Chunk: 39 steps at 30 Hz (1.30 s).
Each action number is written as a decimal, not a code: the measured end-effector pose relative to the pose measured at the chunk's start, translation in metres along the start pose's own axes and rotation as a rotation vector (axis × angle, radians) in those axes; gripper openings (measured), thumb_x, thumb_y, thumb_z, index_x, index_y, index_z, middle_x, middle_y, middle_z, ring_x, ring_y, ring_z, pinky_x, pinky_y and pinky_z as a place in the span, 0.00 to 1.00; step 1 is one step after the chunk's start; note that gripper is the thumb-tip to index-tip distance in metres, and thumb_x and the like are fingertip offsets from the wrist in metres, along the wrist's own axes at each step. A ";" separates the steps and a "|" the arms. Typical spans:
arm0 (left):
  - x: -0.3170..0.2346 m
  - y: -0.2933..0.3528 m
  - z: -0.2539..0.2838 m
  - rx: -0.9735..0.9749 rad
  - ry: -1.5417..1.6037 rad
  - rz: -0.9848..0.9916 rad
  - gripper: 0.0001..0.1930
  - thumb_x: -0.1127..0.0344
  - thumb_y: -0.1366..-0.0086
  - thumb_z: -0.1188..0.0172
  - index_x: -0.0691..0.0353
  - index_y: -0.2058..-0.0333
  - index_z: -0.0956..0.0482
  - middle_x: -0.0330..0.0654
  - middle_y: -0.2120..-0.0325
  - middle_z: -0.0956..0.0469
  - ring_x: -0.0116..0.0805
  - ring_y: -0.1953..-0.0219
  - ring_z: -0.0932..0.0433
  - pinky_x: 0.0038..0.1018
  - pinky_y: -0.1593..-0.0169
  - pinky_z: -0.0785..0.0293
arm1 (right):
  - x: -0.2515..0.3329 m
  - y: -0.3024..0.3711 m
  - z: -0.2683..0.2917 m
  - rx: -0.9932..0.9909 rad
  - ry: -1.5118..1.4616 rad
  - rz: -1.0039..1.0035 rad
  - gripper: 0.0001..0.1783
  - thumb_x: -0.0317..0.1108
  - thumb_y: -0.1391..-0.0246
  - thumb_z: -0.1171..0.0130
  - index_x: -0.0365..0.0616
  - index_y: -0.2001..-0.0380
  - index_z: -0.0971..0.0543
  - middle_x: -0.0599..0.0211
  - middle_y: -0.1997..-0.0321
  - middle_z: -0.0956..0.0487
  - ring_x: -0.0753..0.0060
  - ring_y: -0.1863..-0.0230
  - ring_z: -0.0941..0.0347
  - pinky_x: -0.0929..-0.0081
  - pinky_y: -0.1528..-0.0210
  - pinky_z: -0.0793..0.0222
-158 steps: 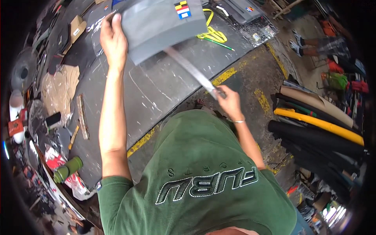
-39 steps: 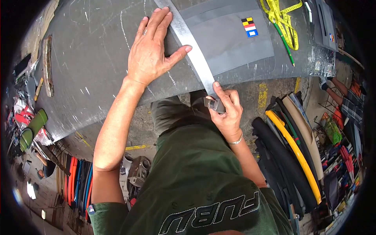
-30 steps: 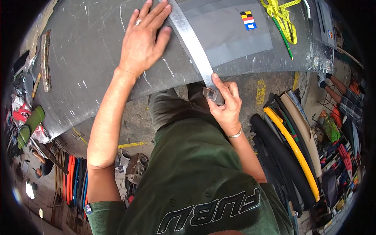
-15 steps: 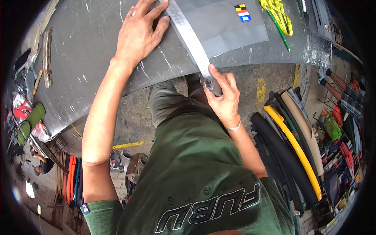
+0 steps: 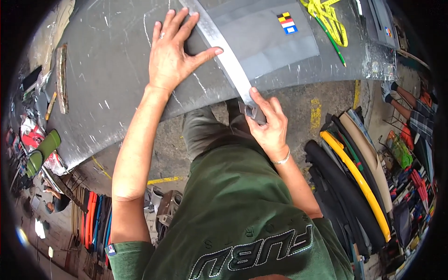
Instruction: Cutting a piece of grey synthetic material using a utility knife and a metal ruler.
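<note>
A long metal ruler point(image 5: 223, 48) lies slantwise on the grey sheet covering the table, along the left edge of a lighter grey fabric panel point(image 5: 280, 55). The panel carries a small patch point(image 5: 287, 23) of coloured flags. My left hand point(image 5: 175, 56) is spread open on the sheet, its thumb and fingertips at the ruler's left side. At the table's near edge, my right hand point(image 5: 270, 116) is closed on the ruler's near end. A short dark grey piece point(image 5: 252, 111) shows under its fingers; its kind is unclear.
A yellow measuring tape point(image 5: 333, 23) and a green pencil point(image 5: 333, 44) lie right of the panel. A long narrow strip point(image 5: 61, 79) rests at the table's left. Rolls of material, one a yellow roll point(image 5: 357, 184), stand on the right. Another person's legs point(image 5: 410, 105) show at far right.
My left hand has shifted down and right, its thumb now reaching onto the ruler and its fingers spread wider. My right hand stays at the ruler's near end. The whole view has shifted slightly.
</note>
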<state>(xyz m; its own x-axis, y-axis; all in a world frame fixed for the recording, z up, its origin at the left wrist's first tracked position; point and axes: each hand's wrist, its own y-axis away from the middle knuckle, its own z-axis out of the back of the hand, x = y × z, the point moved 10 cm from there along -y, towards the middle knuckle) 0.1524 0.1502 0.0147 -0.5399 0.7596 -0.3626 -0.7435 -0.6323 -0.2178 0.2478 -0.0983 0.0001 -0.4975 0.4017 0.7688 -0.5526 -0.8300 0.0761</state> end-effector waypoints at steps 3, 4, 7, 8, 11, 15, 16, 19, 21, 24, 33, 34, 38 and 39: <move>0.002 0.003 -0.003 -0.006 -0.025 -0.014 0.50 0.26 0.54 0.29 0.51 0.37 0.24 0.43 0.33 0.30 0.48 0.27 0.39 0.53 0.24 0.49 | 0.001 0.000 0.000 0.002 -0.008 0.016 0.38 0.21 0.59 0.29 0.52 0.39 0.19 0.61 0.69 0.29 0.61 0.72 0.29 0.68 0.66 0.27; 0.001 0.003 -0.003 -0.006 -0.024 -0.015 0.50 0.26 0.54 0.29 0.51 0.37 0.24 0.43 0.33 0.30 0.48 0.27 0.39 0.53 0.24 0.49 | 0.002 0.001 0.000 0.002 -0.009 0.015 0.38 0.21 0.59 0.29 0.52 0.39 0.19 0.61 0.69 0.30 0.62 0.73 0.29 0.68 0.66 0.27; 0.000 0.003 -0.003 -0.002 -0.044 -0.016 0.50 0.26 0.53 0.29 0.51 0.36 0.24 0.43 0.33 0.31 0.48 0.27 0.39 0.53 0.24 0.50 | 0.000 0.000 0.000 0.003 -0.012 0.010 0.39 0.21 0.59 0.29 0.53 0.39 0.19 0.62 0.70 0.30 0.62 0.73 0.29 0.68 0.66 0.27; 0.001 0.002 -0.003 0.005 -0.044 -0.014 0.50 0.25 0.53 0.30 0.51 0.36 0.25 0.43 0.33 0.31 0.47 0.27 0.39 0.53 0.24 0.50 | 0.000 0.000 -0.001 0.004 -0.011 0.008 0.39 0.21 0.59 0.29 0.53 0.39 0.19 0.62 0.70 0.30 0.62 0.73 0.29 0.68 0.66 0.27; 0.002 0.003 -0.004 0.007 -0.053 -0.015 0.51 0.25 0.53 0.30 0.50 0.36 0.25 0.43 0.32 0.31 0.47 0.27 0.40 0.52 0.24 0.50 | 0.001 -0.001 0.000 -0.011 0.002 0.018 0.39 0.21 0.59 0.28 0.55 0.38 0.20 0.62 0.70 0.31 0.62 0.73 0.30 0.67 0.66 0.28; 0.001 0.003 -0.004 0.010 -0.055 -0.022 0.51 0.25 0.53 0.31 0.49 0.35 0.25 0.43 0.33 0.31 0.46 0.27 0.40 0.52 0.24 0.50 | 0.000 0.000 -0.001 -0.007 0.005 0.009 0.40 0.21 0.59 0.28 0.57 0.38 0.20 0.62 0.71 0.32 0.62 0.73 0.30 0.67 0.67 0.28; 0.002 0.003 -0.005 0.011 -0.055 -0.021 0.51 0.25 0.53 0.31 0.49 0.35 0.25 0.43 0.33 0.31 0.46 0.27 0.40 0.52 0.24 0.50 | 0.001 0.000 -0.001 -0.012 0.019 0.012 0.40 0.22 0.59 0.28 0.58 0.38 0.20 0.63 0.71 0.32 0.62 0.73 0.30 0.67 0.67 0.28; 0.001 0.004 -0.004 0.000 -0.055 -0.026 0.50 0.24 0.53 0.31 0.48 0.36 0.25 0.42 0.33 0.31 0.47 0.26 0.40 0.53 0.24 0.51 | 0.000 0.000 -0.001 -0.006 0.002 -0.003 0.40 0.22 0.59 0.28 0.58 0.38 0.19 0.62 0.71 0.32 0.61 0.73 0.29 0.66 0.67 0.27; -0.002 0.003 -0.003 0.010 -0.004 0.001 0.47 0.33 0.53 0.25 0.49 0.36 0.24 0.41 0.32 0.31 0.46 0.26 0.40 0.52 0.24 0.51 | 0.000 0.000 0.000 -0.008 0.017 -0.002 0.40 0.22 0.59 0.28 0.58 0.38 0.19 0.62 0.71 0.31 0.60 0.73 0.29 0.65 0.67 0.27; -0.006 0.002 0.001 -0.009 -0.005 -0.045 0.46 0.34 0.52 0.25 0.50 0.36 0.24 0.41 0.32 0.31 0.47 0.26 0.41 0.52 0.24 0.51 | 0.002 -0.001 0.001 -0.009 0.009 0.008 0.40 0.21 0.60 0.28 0.57 0.38 0.19 0.61 0.71 0.31 0.59 0.73 0.29 0.65 0.67 0.27; -0.017 -0.010 0.009 0.091 -0.009 0.025 0.46 0.41 0.50 0.24 0.61 0.37 0.25 0.51 0.33 0.31 0.54 0.27 0.40 0.52 0.25 0.49 | 0.000 -0.001 0.001 -0.017 0.015 -0.005 0.41 0.21 0.63 0.28 0.55 0.39 0.19 0.61 0.71 0.31 0.59 0.73 0.30 0.65 0.66 0.28; -0.010 -0.010 0.004 0.176 0.032 0.119 0.48 0.42 0.52 0.22 0.65 0.37 0.26 0.55 0.34 0.30 0.59 0.27 0.41 0.55 0.24 0.53 | 0.000 -0.001 0.001 -0.016 0.004 0.001 0.41 0.21 0.63 0.28 0.55 0.39 0.19 0.61 0.71 0.31 0.59 0.73 0.30 0.65 0.66 0.28; -0.011 -0.011 0.004 0.198 0.018 0.127 0.48 0.42 0.52 0.22 0.65 0.37 0.26 0.54 0.34 0.30 0.58 0.27 0.42 0.54 0.24 0.53 | 0.003 -0.002 0.001 -0.007 -0.014 -0.001 0.41 0.20 0.63 0.29 0.55 0.39 0.19 0.61 0.71 0.31 0.59 0.72 0.30 0.65 0.66 0.28; -0.010 -0.011 0.005 0.199 0.018 0.131 0.48 0.42 0.52 0.22 0.64 0.37 0.26 0.54 0.34 0.30 0.58 0.27 0.42 0.54 0.24 0.53 | 0.003 -0.002 0.001 -0.006 -0.014 -0.002 0.41 0.20 0.63 0.29 0.55 0.39 0.19 0.61 0.71 0.31 0.59 0.72 0.30 0.65 0.66 0.28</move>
<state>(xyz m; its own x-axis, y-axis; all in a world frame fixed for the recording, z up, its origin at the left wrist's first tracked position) 0.1640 0.1501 0.0250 -0.6309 0.6694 -0.3923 -0.7318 -0.6814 0.0143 0.2484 -0.0957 0.0032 -0.4868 0.3980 0.7776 -0.5579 -0.8266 0.0739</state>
